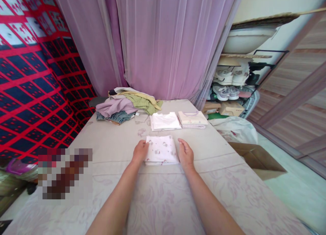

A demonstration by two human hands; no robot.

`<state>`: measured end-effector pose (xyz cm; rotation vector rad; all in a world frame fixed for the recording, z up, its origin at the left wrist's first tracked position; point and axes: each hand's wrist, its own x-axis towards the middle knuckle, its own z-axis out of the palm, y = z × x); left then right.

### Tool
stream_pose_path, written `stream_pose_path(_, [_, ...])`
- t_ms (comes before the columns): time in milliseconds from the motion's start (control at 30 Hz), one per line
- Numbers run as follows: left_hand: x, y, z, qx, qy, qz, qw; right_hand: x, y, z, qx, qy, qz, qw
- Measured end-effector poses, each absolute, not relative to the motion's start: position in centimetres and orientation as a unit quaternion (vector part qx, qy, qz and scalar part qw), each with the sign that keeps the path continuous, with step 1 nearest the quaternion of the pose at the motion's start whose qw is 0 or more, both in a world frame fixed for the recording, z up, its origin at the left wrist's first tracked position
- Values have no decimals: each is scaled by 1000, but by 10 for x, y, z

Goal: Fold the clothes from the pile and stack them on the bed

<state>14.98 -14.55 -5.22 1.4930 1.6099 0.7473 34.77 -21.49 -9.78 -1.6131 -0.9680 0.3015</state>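
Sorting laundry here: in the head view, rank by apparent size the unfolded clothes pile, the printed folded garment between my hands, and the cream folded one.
1. unfolded clothes pile
2. printed folded garment, though it lies nearer the camera
3. cream folded one

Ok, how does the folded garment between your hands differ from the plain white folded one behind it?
The printed folded garment carries small scattered motifs; the white folded garment looks plain. The printed one lies nearer, with the left hand on its left edge and the right hand at its right edge; the white one lies farther back, untouched, beside a cream folded garment. Both are folded into flat rectangles on the bed cover.
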Motion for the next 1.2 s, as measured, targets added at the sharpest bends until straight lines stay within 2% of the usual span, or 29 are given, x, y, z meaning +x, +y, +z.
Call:
stream_pose_path(233, [136,-144,-54,630,625,256,384,347,-214,-101,-673,-404,145,602])
stream_pose_path(433, [160,-153,-47,556,567,318,517,348,-214,-102,-664,-389,156,619])
stream_pose_path(500, [160,-154,-46,588,595,291,465,349,-213,-103,-660,-386,162,624])
stream_pose_path(600, [151,-155,-44,660,638,224,327,348,-213,-105,-657,-390,166,623])
stream_pose_path(700, [143,-158,-42,698,640,184,262,347,-213,-104,-664,-405,155,609])
stream_pose_path(800, [139,-162,-42,742,616,189,187,347,-210,-95,-691,-442,134,556])
stream_pose_path(933, [144,-167,-46,832,515,186,84,341,-204,-69,-744,-515,74,418])
stream_pose_path(1100, [155,-171,-54,871,466,116,103,320,-201,-48,-670,-698,58,248])
stream_pose_path(1200, [156,-174,-58,861,485,95,119,313,-205,-52,-651,-732,79,187])
